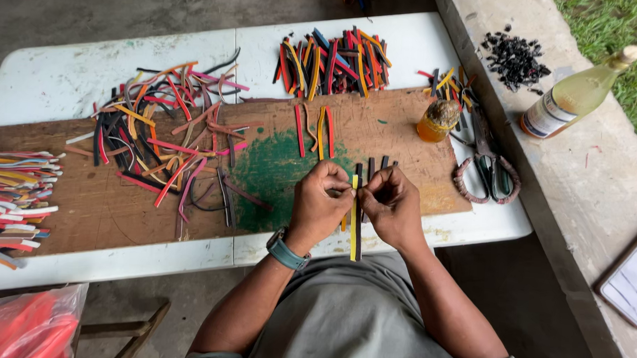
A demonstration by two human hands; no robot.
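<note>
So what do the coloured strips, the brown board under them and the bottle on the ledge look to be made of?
The strips pinched between the left hand and right hand look like matte rubber or foam: they lie limp and curl in the piles, though that is uncertain. The board looks like worn hardboard or plywood, dull brown with a green paint stain. The bottle looks like clear glass holding pale liquid, possibly plastic.

Both hands (356, 201) pinch, seemingly, layered rubber strips (356, 233).

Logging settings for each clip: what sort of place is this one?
Probably an informal outdoor or open-sided craft workspace. A white folding table carries a paint-stained wooden board strewn with colourful cut strips; scissors lie at its edge, and grass shows beyond a concrete ledge.
</note>
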